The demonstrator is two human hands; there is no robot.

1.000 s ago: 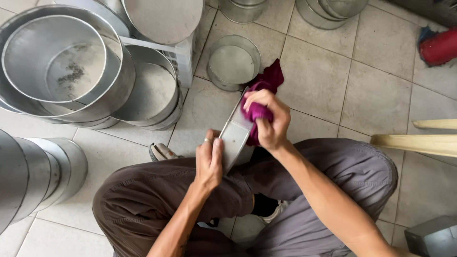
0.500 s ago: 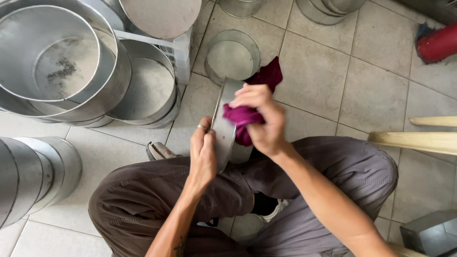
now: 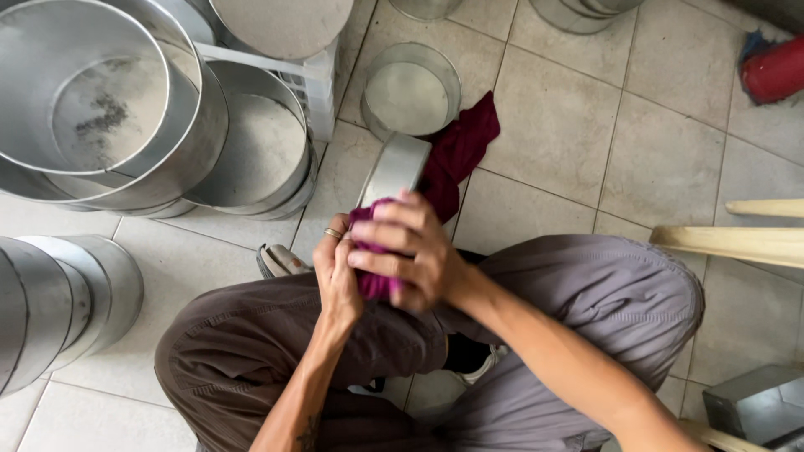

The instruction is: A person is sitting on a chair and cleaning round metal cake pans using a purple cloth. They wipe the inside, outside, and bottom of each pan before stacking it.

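Grey sheet metal fills the frame as a seated person, seen from above, works a maroon cloth (image 3: pixel 456 151) over a round metal tin (image 3: pixel 394 170) held on edge at the centre of the picture. The right hand (image 3: pixel 410 251) is closed around a bunched part of the cloth and presses it against the near rim of the tin, while the loose end of the cloth trails away toward the upper middle of the frame, lying over the tin's far side and the floor tiles (image 3: pixel 553 125). The left hand (image 3: pixel 337 272), with a ring on one finger, is clasped on the tin's lower edge, just left of the right hand and touching it. Both forearms come up from the bottom of the frame across the person's brown trousers (image 3: pixel 586 293), knees spread to either side.

Just above the held tin, a second small round tin (image 3: pixel 410 90) sits open side up on the tiles. Larger round metal pans (image 3: pixel 109 109) are nested in the upper left, beside a white plastic crate (image 3: pixel 314 79), and more metal rings (image 3: pixel 50 301) lie stacked on their sides at the left edge. A pale wooden plank (image 3: pixel 737 243) reaches in from the right edge, a red object (image 3: pixel 775 71) lies in the upper right corner, and a grey metal box (image 3: pixel 758 410) shows in the lower right.
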